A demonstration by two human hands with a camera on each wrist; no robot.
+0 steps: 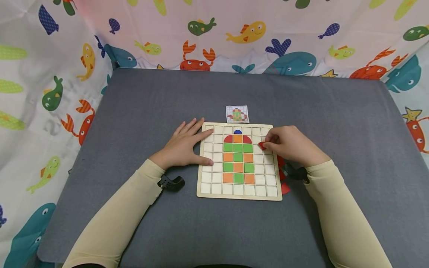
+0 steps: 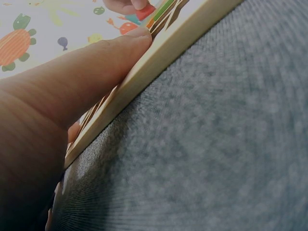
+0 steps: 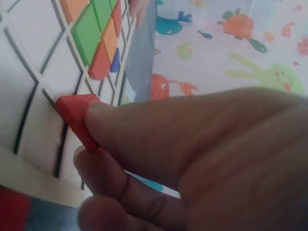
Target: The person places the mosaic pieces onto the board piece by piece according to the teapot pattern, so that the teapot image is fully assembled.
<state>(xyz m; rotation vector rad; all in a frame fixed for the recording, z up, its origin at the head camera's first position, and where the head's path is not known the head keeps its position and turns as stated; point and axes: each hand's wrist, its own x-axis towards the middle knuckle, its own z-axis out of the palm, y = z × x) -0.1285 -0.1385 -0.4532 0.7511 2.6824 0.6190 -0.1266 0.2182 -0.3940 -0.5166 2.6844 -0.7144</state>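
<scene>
Two tan sleeves (image 1: 120, 212) reach from the near side over a gray, cloth-covered counter (image 1: 234, 230), each with a black wrist strap (image 1: 172, 183). Midway between the counter's left and right edges lies a wooden grid board (image 1: 239, 198). Loose red pieces (image 1: 285, 188) sit along the board's right edge, near its near right corner, partly hidden by the right arm.

On the board, orange squares (image 1: 228, 178) and green squares (image 1: 238, 178) form a three-wide block, topped by two red quarter-rounds (image 1: 228, 139) flanking an orange square, then a blue half-round (image 1: 237, 131) close to the far edge.

The left hand (image 1: 183, 145) has its grip open, fingers spread, thumb and index finger over the board's left edge. The right hand's (image 1: 291, 143) grip pinches a small red piece (image 3: 72, 108) over the right-hand columns, toward the far right corner; whether it touches the board is unclear.

Just beyond the board's far edge lies a pattern card (image 1: 237, 114). Past the counter's far edge hangs sea-creature fabric (image 1: 167, 22).
</scene>
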